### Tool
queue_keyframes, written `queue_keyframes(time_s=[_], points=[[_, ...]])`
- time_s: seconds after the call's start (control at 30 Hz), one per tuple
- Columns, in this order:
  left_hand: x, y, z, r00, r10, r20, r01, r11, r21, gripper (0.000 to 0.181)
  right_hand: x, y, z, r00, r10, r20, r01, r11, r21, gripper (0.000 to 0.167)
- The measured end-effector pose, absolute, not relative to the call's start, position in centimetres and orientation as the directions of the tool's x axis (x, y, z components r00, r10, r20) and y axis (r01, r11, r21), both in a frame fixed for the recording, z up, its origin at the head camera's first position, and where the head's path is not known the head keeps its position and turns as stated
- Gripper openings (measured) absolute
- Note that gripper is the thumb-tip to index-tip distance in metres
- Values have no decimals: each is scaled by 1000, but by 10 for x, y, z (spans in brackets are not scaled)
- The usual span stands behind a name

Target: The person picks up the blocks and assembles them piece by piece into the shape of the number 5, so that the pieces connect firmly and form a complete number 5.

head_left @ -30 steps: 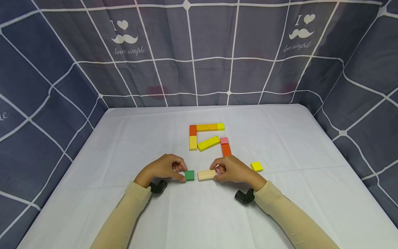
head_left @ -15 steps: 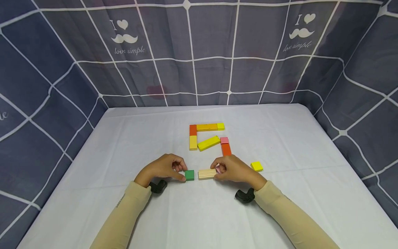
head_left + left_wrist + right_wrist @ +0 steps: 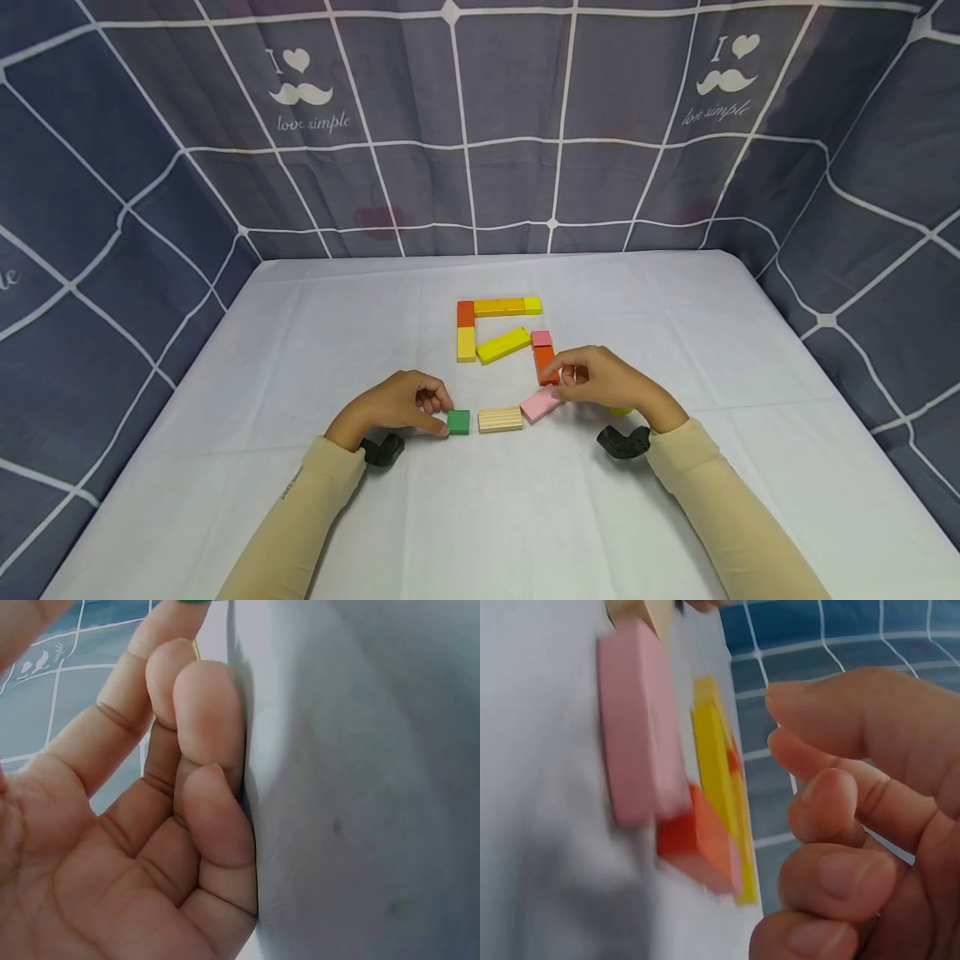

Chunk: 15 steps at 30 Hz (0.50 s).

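My left hand pinches a small green block between thumb and index finger, down on the white cloth. In the left wrist view only a sliver of green shows at the index fingertip. To its right, across a narrow gap, lies a plain ribbed wooden block. A pink block lies slanted beside that one's right end. My right hand hovers by the pink block and an orange-red block; the right wrist view shows its loosely bent fingers apart from the blocks, holding nothing.
Farther back, a yellow slanted block, a small pink block, an orange bar and other blocks form a bent line. A yellow square block is mostly hidden under my right hand. A dark checked curtain surrounds the table.
My right hand has let go of the pink and wooden blocks and moved up and to the right, uncovering the pink block. My left hand stays on the green block.
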<state>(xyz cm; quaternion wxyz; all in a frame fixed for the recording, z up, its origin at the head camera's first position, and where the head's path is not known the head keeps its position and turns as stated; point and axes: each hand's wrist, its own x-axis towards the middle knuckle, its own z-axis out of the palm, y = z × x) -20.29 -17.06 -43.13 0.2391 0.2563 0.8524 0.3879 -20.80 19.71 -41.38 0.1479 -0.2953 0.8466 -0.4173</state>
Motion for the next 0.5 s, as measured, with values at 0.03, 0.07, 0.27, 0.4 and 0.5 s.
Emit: queue_keyframes(time_s=[0.03, 0.07, 0.27, 0.4, 0.5], points=[[-203, -170, -431, -755, 622, -209, 250, 568, 784, 22, -209, 201, -413, -789, -615, -8, -369, 484, -794, 12], [-203, -170, -431, -756, 620, -209, 250, 569, 784, 22, -211, 206, -412, -796, -605, -12, -361, 492, -792, 14], [-202, -168, -429, -766, 607, -211, 240, 575, 782, 22, -218, 231, -410, -815, -577, -46, -312, 505, -805, 17], [-202, -168, -429, -770, 603, -207, 241, 576, 781, 22, -221, 244, -410, -806, -589, -65, -289, 486, -825, 16], [-202, -167, -430, -770, 607, -196, 252, 572, 780, 23, -223, 254, -411, -805, -588, -82, -267, 482, -835, 16]])
